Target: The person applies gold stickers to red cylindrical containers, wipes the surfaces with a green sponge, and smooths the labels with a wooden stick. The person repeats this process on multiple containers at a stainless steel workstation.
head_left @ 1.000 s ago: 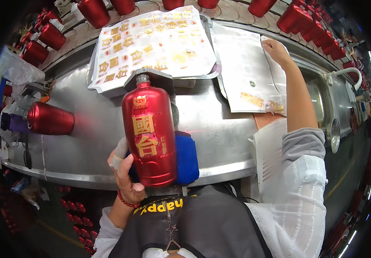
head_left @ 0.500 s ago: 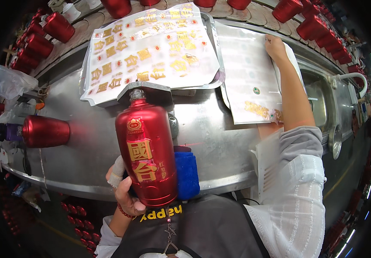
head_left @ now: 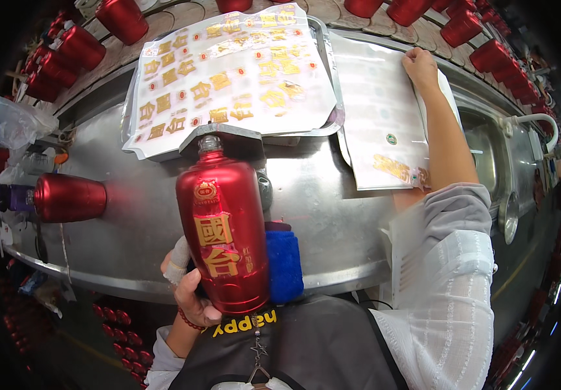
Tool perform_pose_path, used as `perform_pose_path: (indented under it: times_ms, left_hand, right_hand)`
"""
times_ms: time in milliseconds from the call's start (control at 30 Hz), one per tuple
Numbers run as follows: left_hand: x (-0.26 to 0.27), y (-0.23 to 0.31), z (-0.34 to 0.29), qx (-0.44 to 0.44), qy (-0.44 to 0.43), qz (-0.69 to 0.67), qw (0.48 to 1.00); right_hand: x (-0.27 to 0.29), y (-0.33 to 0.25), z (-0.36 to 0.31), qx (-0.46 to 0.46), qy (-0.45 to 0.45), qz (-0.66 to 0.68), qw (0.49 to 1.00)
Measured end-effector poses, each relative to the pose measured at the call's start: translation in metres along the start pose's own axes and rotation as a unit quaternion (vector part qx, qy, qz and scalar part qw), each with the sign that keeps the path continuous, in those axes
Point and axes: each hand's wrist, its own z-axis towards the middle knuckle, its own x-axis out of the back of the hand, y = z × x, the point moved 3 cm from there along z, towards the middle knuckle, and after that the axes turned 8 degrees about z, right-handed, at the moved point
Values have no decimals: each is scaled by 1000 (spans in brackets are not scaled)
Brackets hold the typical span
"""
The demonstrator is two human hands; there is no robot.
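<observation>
A glossy red bottle (head_left: 244, 195) with gold lettering decals and a clear glass neck lies tilted before me. My left hand (head_left: 192, 292), one finger wrapped in white tape, grips it near its base, thumb on the side. The neck rests at a metal bracket (head_left: 231, 132). My right hand (head_left: 421, 67) is farther off at the right, its fingers closed at the far edge of a whitish decal sheet (head_left: 384, 97). A few decals sit on that sheet's near end; my forearm lies over its right side. Whether the fingers pinch the sheet is hard to make out.
A sheet of gold decals (head_left: 228, 84) covers a metal tray (head_left: 335, 120). Beside the held bottle lies a blue cloth (head_left: 285, 266). Another red bottle (head_left: 70, 197) lies left on the steel table (head_left: 124, 253). A sink (head_left: 482, 153) is at right. Red bottles (head_left: 122, 21) line a conveyor behind.
The red bottles on the far conveyor have shifted to the right. My hands, the held bottle and the sheets stay nearly the same, apart from a slight shift of view.
</observation>
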Motion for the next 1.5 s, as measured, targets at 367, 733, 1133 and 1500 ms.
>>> perform_pose_path:
  times_ms: [367,733,1133,1500]
  left_hand:
    - [0,0,3,-3,1,3,1000]
    - [0,1,0,0,-1,3,1000]
    - [1,2,6,-13,-4,-1,1000]
    - [0,1,-5,13,10,-1,1000]
  right_hand:
    - [-25,-125,-19,298,-72,44,951]
    - [-34,-134,-22,294,-116,41,948]
    - [3,-138,-37,356,-59,106,927]
    - [184,-160,-205,244,-451,127,849]
